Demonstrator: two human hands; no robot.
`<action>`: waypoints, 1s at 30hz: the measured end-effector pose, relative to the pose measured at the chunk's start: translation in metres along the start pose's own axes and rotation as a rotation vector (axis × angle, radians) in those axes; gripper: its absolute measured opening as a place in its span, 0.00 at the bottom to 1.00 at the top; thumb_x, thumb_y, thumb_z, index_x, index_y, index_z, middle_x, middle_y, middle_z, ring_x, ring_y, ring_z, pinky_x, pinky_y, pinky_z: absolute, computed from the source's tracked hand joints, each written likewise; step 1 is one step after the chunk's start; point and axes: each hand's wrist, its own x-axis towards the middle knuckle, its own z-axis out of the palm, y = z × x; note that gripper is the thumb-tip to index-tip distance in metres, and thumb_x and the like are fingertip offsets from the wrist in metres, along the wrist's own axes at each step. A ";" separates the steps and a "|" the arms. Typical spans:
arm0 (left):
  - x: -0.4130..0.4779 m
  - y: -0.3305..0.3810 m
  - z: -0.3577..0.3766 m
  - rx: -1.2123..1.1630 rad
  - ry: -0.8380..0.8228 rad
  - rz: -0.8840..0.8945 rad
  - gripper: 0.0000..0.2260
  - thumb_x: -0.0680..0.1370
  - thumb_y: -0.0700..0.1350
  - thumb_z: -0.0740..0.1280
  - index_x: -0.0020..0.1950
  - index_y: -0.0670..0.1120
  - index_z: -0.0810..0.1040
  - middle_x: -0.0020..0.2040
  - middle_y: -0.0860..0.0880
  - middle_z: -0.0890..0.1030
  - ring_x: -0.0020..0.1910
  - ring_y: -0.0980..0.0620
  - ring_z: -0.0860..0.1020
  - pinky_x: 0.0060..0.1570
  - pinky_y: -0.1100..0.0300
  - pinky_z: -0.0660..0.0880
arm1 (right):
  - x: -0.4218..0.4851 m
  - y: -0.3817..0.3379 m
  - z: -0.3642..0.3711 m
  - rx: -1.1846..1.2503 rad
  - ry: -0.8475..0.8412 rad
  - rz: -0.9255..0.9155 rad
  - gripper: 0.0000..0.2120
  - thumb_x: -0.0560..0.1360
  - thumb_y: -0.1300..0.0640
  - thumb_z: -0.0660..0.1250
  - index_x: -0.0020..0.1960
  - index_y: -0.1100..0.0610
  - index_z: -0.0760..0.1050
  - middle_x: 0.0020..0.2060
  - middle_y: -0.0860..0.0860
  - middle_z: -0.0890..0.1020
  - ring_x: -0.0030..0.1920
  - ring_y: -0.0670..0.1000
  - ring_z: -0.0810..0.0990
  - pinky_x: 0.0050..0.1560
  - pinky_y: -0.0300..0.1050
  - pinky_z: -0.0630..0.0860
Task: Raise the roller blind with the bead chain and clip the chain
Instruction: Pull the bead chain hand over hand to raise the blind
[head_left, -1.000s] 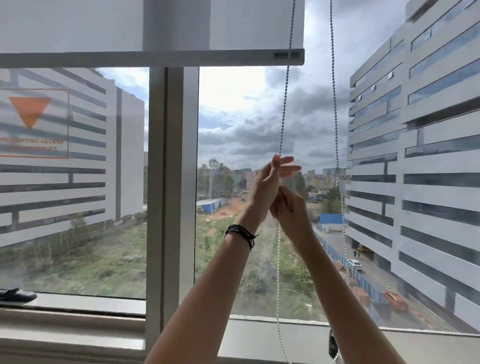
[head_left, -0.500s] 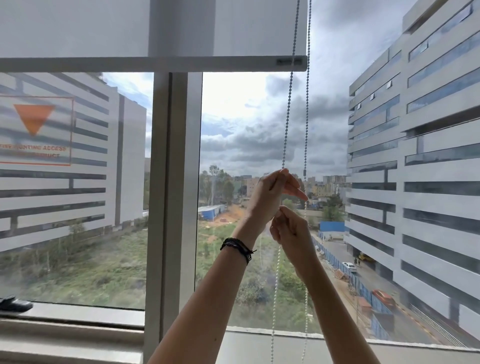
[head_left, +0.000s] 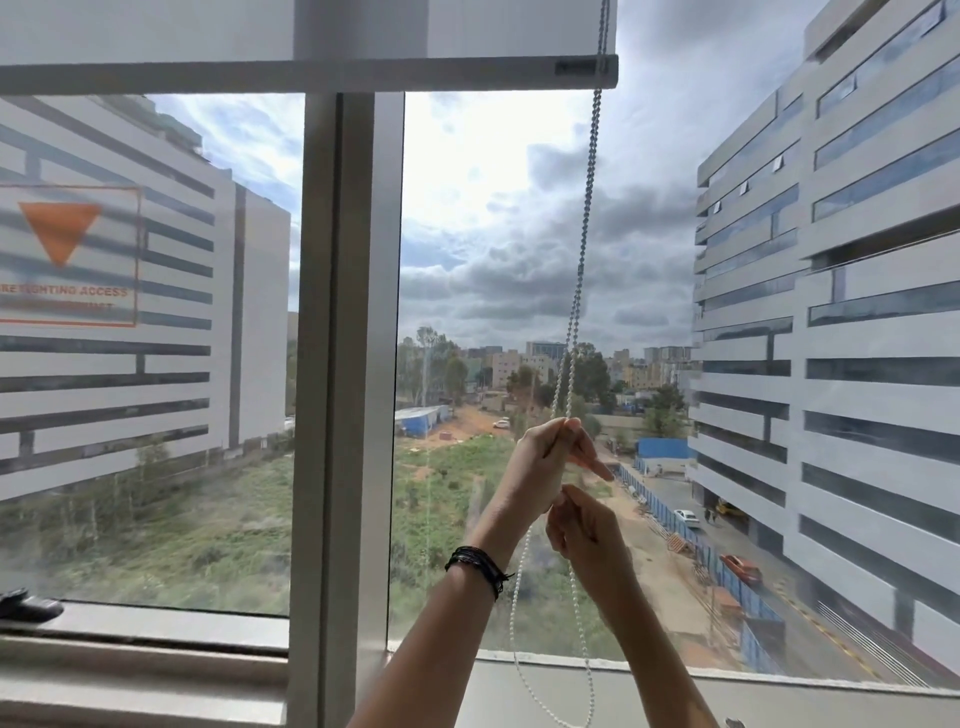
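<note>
Head view showed the left hand (head_left: 543, 467) raised and pinching the bead chain (head_left: 584, 218) between thumb and curled fingers. Just beneath it, the right hand (head_left: 589, 538) was curled round the strands where they left the upper grip. Both strands ran together up to the roller blind (head_left: 156, 31), whose bottom rail (head_left: 311, 78) sat high on the window. Below the hands the chain hung in a slack loop down past the sill (head_left: 519, 691).

With both strands gathered in one grip, a pull would likely load the two sides at once and jam the chain rather than turn the roller. If either pinch slackened between pulls, the beads might slip and let the blind run back down. The slack loop could also swing and snag a wrist or the black wristband (head_left: 475, 566).

The roller mechanism lay above the frame edge and no clip was visible. The right hand's fingertips were turned away.
</note>
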 end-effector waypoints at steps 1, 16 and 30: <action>-0.002 -0.002 0.001 -0.001 -0.001 -0.003 0.18 0.83 0.40 0.53 0.36 0.46 0.72 0.39 0.28 0.81 0.32 0.52 0.82 0.41 0.58 0.75 | -0.002 0.003 0.000 -0.006 0.004 0.005 0.20 0.79 0.69 0.53 0.32 0.53 0.66 0.20 0.48 0.69 0.23 0.42 0.62 0.26 0.32 0.60; -0.029 -0.043 0.008 0.007 -0.063 -0.020 0.15 0.83 0.38 0.53 0.41 0.38 0.74 0.41 0.27 0.81 0.25 0.65 0.77 0.26 0.78 0.66 | -0.037 0.028 -0.002 0.001 -0.028 0.092 0.25 0.79 0.69 0.52 0.33 0.46 0.72 0.20 0.49 0.71 0.23 0.44 0.65 0.26 0.34 0.61; -0.071 -0.098 0.010 0.069 -0.091 -0.158 0.17 0.83 0.41 0.55 0.37 0.49 0.75 0.33 0.53 0.84 0.30 0.53 0.81 0.28 0.50 0.73 | -0.082 0.068 0.002 -0.064 -0.093 0.299 0.20 0.76 0.75 0.52 0.35 0.55 0.71 0.19 0.50 0.71 0.22 0.45 0.65 0.24 0.36 0.62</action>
